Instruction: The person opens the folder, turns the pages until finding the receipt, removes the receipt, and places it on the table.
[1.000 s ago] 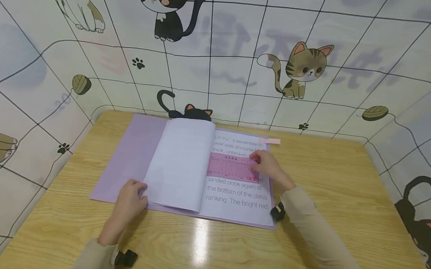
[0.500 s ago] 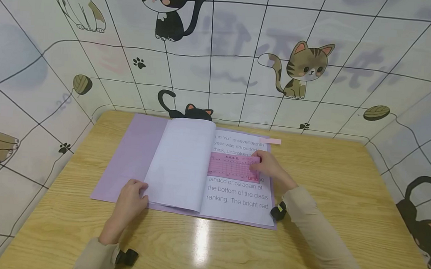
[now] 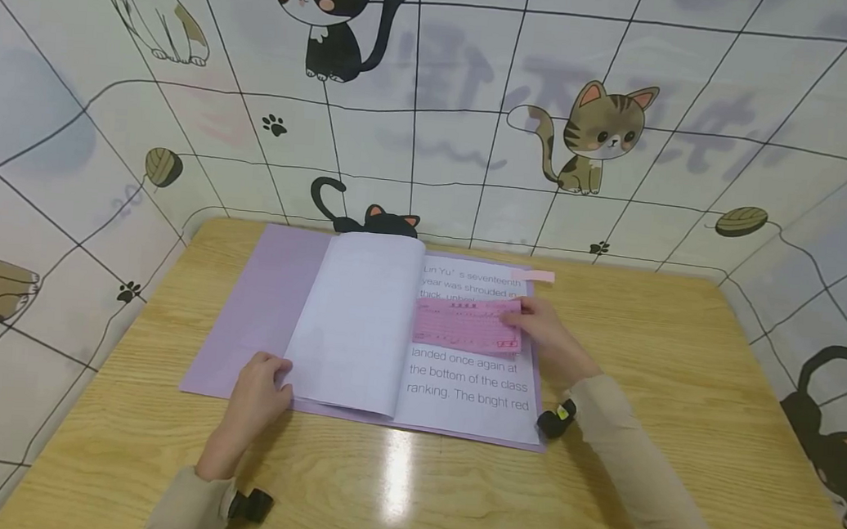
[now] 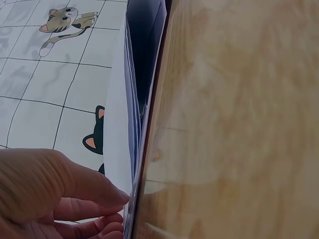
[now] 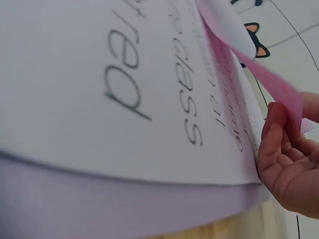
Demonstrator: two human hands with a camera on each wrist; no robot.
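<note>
An open purple-covered booklet (image 3: pixel 230 329) lies on the table, its blank white page (image 3: pixel 356 325) on the left and its right page (image 3: pixel 467 419) in large print. My right hand (image 3: pixel 547 330) pinches the right end of a pink printed paper slip (image 3: pixel 456 324) over that page. In the right wrist view the pink slip (image 5: pixel 269 82) rises off the page toward the thumb and fingertips of my right hand (image 5: pixel 291 164). My left hand (image 3: pixel 255 392) rests on the blank page's lower left corner. Seen from the left wrist, fingertips of my left hand (image 4: pixel 65 194) touch the paper near its edge.
A pale pink tab (image 3: pixel 538 277) sticks out at the booklet's upper right. The wooden table (image 3: pixel 653 354) extends on both sides and in front. Behind it stands a wall (image 3: pixel 446 151) with cat drawings and grid lines.
My right hand has moved slightly to the right and lifted the pink slip, which now tilts off the page and shifts up and right. The left hand stays in place.
</note>
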